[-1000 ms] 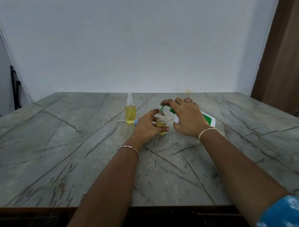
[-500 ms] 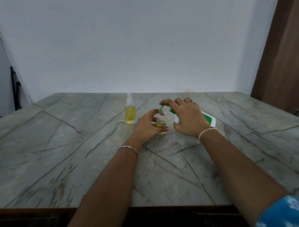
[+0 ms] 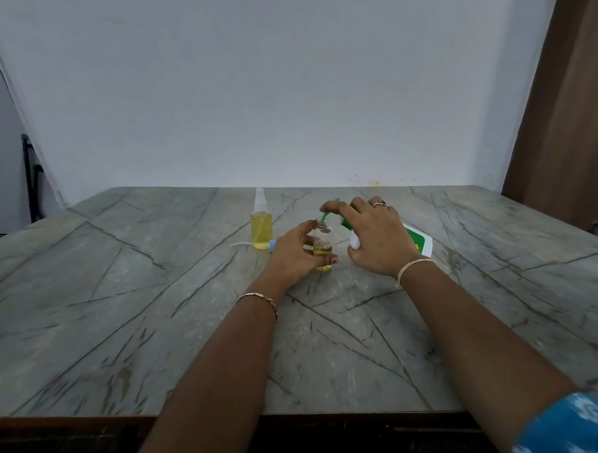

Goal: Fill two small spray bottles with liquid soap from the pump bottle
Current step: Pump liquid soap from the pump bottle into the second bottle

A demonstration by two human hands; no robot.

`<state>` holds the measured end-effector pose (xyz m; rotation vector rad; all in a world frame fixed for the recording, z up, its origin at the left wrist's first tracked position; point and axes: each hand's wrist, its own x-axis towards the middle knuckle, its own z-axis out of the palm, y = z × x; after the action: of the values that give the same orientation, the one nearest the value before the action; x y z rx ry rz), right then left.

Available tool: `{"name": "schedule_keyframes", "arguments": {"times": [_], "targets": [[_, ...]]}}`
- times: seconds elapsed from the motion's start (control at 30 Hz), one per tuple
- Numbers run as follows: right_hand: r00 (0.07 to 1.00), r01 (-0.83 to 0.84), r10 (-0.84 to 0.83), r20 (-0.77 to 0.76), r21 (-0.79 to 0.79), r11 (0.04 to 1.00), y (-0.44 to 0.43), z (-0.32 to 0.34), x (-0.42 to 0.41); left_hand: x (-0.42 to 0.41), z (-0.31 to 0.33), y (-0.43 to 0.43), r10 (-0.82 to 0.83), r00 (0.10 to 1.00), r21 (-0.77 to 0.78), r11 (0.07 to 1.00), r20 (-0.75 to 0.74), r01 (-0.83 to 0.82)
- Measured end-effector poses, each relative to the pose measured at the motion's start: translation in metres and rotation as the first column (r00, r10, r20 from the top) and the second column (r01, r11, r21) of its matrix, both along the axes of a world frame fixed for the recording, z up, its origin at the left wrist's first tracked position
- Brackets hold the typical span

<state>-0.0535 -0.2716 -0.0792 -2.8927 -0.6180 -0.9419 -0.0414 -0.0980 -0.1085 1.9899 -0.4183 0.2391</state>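
- The left hand (image 3: 294, 257) wraps its thumb and fingers around the open spray bottle (image 3: 322, 246), pinching its clear body; one fingertip with a painted nail shows in front of the bottle's lower part.
- The open spray bottle stands upright on the table (image 3: 122, 302), uncapped, with yellow soap filling roughly its lower half.
- The right hand (image 3: 377, 238) curls over the pump bottle (image 3: 418, 241), fingers bent down onto the green pump head (image 3: 329, 209), whose spout tip sits right at the open spray bottle's mouth.
- The pump bottle is tilted toward the open spray bottle; only its white and green lower body shows, just right of the right hand, and whether its base touches the table is hard to tell.
- A ring sits on one right finger, a pale band (image 3: 412, 267) on the right wrist, a thin chain bracelet (image 3: 259, 298) on the left wrist.
- The filled spray bottle (image 3: 261, 224), capped with a clear sprayer, stands upright just left of and behind the open spray bottle, full of yellow liquid.
- A loose sprayer top (image 3: 254, 244), with blue collar and white dip tube, lies flat at the filled spray bottle's base, partly hidden by the left hand.
- A blue patterned sleeve (image 3: 570, 426) covers the right upper arm, well nearer the camera than the open spray bottle.
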Motion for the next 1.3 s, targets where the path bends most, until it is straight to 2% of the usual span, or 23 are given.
{"name": "schedule_keyframes", "arguments": {"times": [0.47, 0.77, 1.07, 1.3], "targets": [[1.000, 0.004, -0.003, 0.023, -0.020, 1.000, 0.0005, -0.0016, 0.0013, -0.0016, 0.0006, 0.0002, -0.011, 1.000, -0.013, 1.000, 0.001, 0.011], [1.000, -0.003, 0.004, -0.007, 0.035, 0.999, 0.0042, -0.0009, 0.0035, -0.0015, 0.0003, 0.0002, -0.007, 1.000, -0.001, 1.000, -0.003, 0.007], [0.999, 0.008, -0.005, 0.040, -0.060, 0.998, -0.0019, -0.0024, 0.0024, 0.0004, -0.0001, -0.0008, 0.006, 1.000, 0.003, 1.000, -0.003, -0.006], [1.000, 0.000, 0.001, 0.031, -0.024, 1.000, 0.0002, -0.0013, 0.0027, -0.0012, 0.0009, -0.0010, -0.006, 1.000, 0.004, 1.000, 0.002, 0.006]]}}
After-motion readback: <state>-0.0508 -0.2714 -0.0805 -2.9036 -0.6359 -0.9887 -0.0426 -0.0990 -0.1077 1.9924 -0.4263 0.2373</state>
